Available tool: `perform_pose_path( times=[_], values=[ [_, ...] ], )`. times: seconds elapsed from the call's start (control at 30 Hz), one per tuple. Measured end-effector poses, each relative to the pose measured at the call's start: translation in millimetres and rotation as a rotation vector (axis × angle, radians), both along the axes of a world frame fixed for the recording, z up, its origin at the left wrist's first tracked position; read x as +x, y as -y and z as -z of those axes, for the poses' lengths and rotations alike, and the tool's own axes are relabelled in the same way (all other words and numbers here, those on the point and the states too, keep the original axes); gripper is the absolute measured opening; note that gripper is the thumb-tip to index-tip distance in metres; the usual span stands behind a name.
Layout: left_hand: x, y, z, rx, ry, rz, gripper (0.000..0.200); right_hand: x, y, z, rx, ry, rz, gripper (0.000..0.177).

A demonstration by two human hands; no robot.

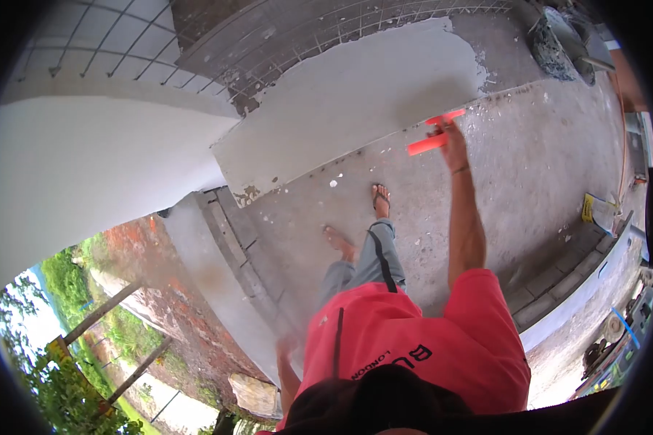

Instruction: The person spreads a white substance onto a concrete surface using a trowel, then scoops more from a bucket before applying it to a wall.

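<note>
My right hand point(453, 145), at the end of an outstretched arm, is closed round a bright red plastering float point(428, 145). The float is seen nearly edge-on, close to the lower edge of a smooth, light grey plaster patch point(355, 94). A shadow falls on the patch just above the hand. That plaster has a ragged border on its right side and a crumbly lower left corner. My left hand point(286, 348) hangs low at my side, smeared by motion, its fingers not distinct.
A mortar-smeared bucket point(553, 47) stands at the upper right. Wire grille point(123, 40) runs along the top. At left is a pale wall point(94, 159), with a drop to earth and greenery below. Blocks point(551, 290) line the right edge, near a yellow-and-white bag point(598, 212).
</note>
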State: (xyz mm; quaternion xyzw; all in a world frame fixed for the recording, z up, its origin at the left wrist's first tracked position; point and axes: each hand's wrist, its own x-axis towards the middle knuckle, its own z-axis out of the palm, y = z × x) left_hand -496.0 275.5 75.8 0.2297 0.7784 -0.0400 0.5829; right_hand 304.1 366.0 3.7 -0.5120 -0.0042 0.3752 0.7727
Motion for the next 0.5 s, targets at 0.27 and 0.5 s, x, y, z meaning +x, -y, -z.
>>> perform_pose_path(
  times=[0.27,0.5],
  values=[
    [19,-8,26,0.129,0.055,0.440,0.044,67,102,-90,-0.362,0.334,0.156,0.018],
    [26,-33,62,0.415,0.102,0.471,0.042,1,52,-168,-0.716,0.666,-0.006,0.024]
  ],
)
